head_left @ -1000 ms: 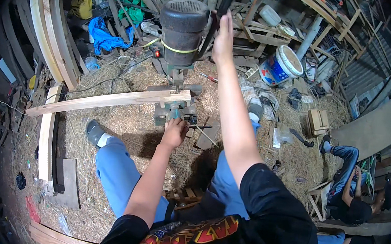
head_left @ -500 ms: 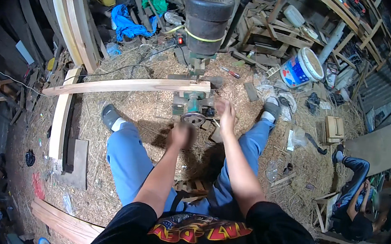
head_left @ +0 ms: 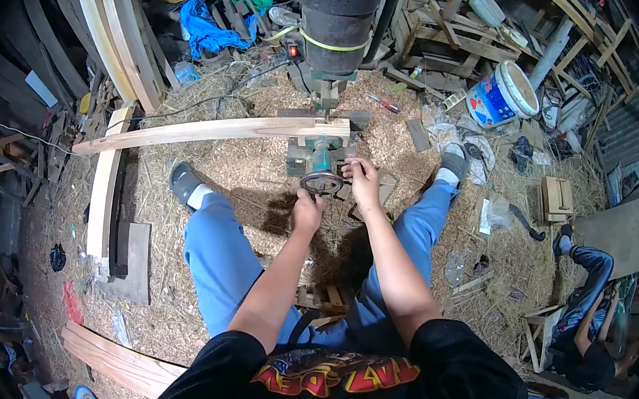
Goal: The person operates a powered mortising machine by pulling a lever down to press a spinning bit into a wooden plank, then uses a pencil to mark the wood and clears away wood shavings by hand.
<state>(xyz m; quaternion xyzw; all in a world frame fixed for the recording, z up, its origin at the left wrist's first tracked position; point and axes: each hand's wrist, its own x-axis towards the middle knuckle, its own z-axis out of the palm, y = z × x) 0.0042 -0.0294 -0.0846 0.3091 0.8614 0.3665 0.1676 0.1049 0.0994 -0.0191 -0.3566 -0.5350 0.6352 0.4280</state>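
My left hand (head_left: 306, 212) grips the lower rim of a round metal handwheel (head_left: 321, 184) on the green machine vise. My right hand (head_left: 363, 181) is at the wheel's right, fingers apart and loosely bent, fingertips beside the rim; contact is unclear. A long pale timber (head_left: 209, 133) lies across the vise, its right end beneath the bit of an upright dark drill or mortising machine (head_left: 331, 25) with a lit red switch (head_left: 293, 51). A black lever stands behind the motor.
More planks (head_left: 106, 193) lie and lean at left. A paint bucket (head_left: 501, 98), wood scraps, a blue cloth (head_left: 209, 28) and cables surround the machine on straw and shavings. My feet flank it. A seated co-worker (head_left: 594, 330) is at right, another person partly visible below.
My right hand has come down from the lever to beside the handwheel. My left hand has shifted slightly on the wheel. The view has tilted, showing the machine higher.
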